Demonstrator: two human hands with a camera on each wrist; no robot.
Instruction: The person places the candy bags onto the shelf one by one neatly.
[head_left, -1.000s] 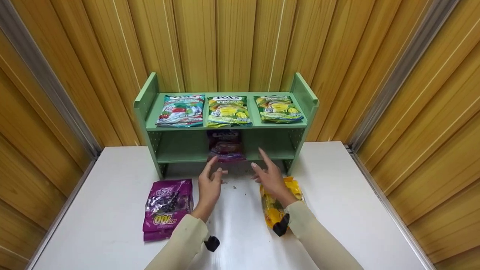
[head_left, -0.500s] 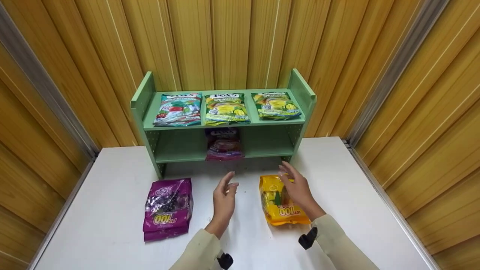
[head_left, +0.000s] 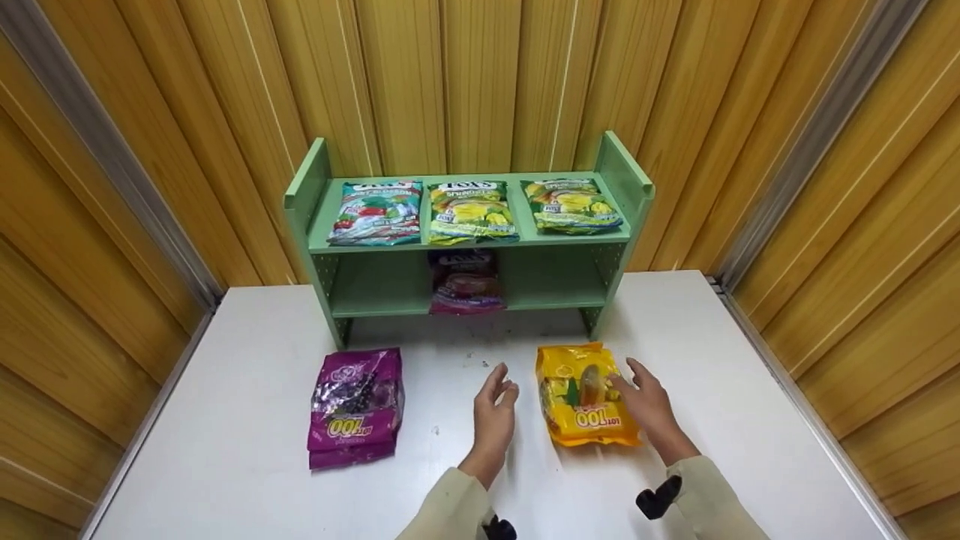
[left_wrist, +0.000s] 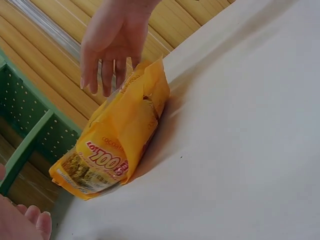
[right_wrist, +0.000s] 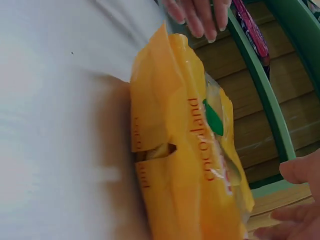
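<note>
A yellow candy bag lies on the white table between my two hands, its "100" print upside down from my side. My left hand hovers to its left, apart from it, with relaxed fingers and nothing held. On the other side, my right hand is close by the bag's right edge, fingers extended; whether a fingertip touches it I cannot tell. In the left wrist view, the yellow bag stands out from the table, the right hand behind it. The right wrist view has the yellow bag near the camera.
A purple candy bag lies on the table at left. Behind stands a green two-level shelf. Its top bears a teal candy bag and two green-yellow ones; a dark purple bag leans out of the lower level.
Both hands have drawn back from in front of the shelf and shifted right, down to either side of the yellow bag. The camera view has shifted slightly. The bags stay where they were.
</note>
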